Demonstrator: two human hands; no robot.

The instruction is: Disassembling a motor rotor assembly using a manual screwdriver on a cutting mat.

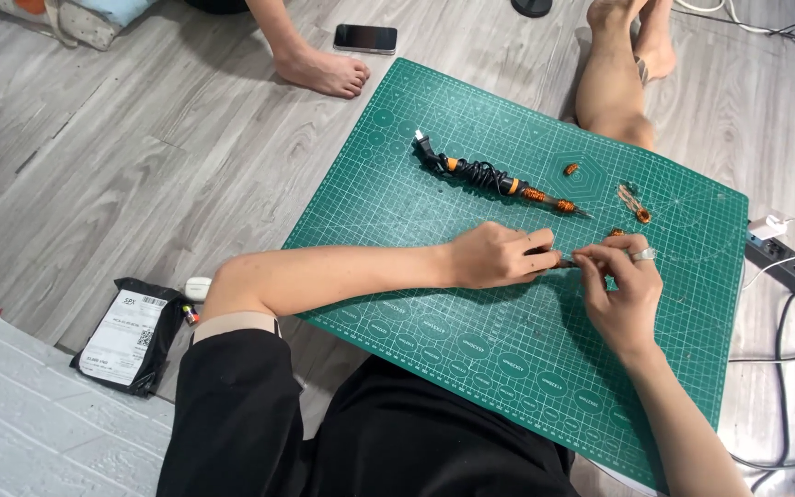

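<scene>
Right, both hands meet over the green cutting mat point(471, 340), a flat rubbery sheet printed with a fine pale grid and rows of ovals along its near edge, lying on the grey wood-grain floor point(140, 156). The left hand point(494, 256) is curled almost closed, fingers pinched on a small slim piece point(563, 263) with an orange tint; too small to tell just what it is. The right hand point(626, 281), a silvery ring on one finger, pinches the same piece from the other side, fingertips touching those of the left.

Just beyond the hands lies a soldering iron point(499, 179), black and orange, its black cord wound tight around the handle and the plug at the far-left end, metal tip pointing right. Near the tip sit small coppery bits: a short orange barrel point(571, 169) and a thin looped clip point(634, 202).

Left of the mat, on the floor, lies a black plastic mailer point(131, 336), crinkled, with a white rectangular label stuck on top. A small white case point(198, 288) sits just beside it. At the far edge lies a dark glossy phone point(365, 39), near someone's bare foot point(324, 72). On the right, a black power strip point(784, 260) with a white plug and looping black cable.
</scene>
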